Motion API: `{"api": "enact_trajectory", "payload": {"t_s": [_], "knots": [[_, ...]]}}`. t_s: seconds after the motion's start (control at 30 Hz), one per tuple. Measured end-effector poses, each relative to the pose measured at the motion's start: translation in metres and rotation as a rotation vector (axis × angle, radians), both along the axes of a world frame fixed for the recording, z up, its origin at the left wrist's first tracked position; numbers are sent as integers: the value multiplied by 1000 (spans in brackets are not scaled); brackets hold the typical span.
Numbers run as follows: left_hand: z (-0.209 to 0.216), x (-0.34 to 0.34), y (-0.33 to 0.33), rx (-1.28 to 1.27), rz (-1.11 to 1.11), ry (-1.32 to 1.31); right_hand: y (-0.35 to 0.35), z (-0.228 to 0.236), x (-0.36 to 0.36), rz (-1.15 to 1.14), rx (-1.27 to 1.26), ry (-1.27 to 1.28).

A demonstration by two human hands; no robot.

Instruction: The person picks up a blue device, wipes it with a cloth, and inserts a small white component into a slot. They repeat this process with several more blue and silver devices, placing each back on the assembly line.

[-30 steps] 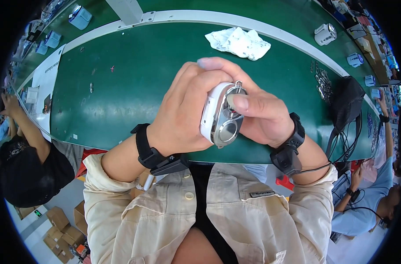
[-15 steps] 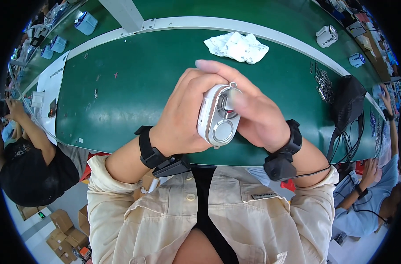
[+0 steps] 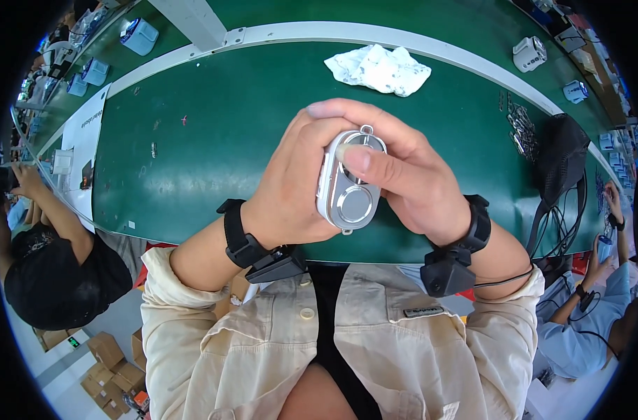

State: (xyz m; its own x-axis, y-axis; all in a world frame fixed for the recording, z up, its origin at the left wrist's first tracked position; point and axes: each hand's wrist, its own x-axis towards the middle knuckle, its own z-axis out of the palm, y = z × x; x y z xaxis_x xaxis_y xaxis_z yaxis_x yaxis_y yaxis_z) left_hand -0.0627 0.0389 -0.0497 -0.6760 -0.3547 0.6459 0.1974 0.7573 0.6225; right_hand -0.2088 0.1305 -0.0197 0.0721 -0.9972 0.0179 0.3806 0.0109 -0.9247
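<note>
Both my hands hold a small white and silver oval device (image 3: 356,203) above the green table. It has a round silver disc on its near part and a little metal loop at each end. My left hand (image 3: 280,171) is wrapped round its left side, the fingers curled over the far side. My right hand (image 3: 424,178) grips it from the right, its thumb pressed on the upper round part and covering most of it. The right fingers reach behind the far end and meet the left fingers. The device's underside is hidden in my hands.
A crumpled white plastic bag (image 3: 378,70) lies beyond my hands. At the right are a heap of metal clips (image 3: 522,133), a black pouch (image 3: 563,157) and cables. White and blue devices (image 3: 529,54) stand past the white rail. Co-workers sit on both sides.
My right thumb has come down onto the upper round part of the device, where it was blurred in motion before. The device stays in both hands, nearly in place.
</note>
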Motion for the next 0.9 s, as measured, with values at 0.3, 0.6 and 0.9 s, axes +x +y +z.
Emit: {"api": "enact_trajectory", "payload": {"t_s": [0.3, 0.6, 0.9], "knots": [[-2, 1, -1, 62, -19, -23, 0, -3, -2, 36, 39, -180], [-8, -5, -3, 62, -12, -31, -2, -8, -4, -29, 25, -59], [-2, -5, -8, 48, 54, -9, -9, 13, 0, -29, 140, -310]]}}
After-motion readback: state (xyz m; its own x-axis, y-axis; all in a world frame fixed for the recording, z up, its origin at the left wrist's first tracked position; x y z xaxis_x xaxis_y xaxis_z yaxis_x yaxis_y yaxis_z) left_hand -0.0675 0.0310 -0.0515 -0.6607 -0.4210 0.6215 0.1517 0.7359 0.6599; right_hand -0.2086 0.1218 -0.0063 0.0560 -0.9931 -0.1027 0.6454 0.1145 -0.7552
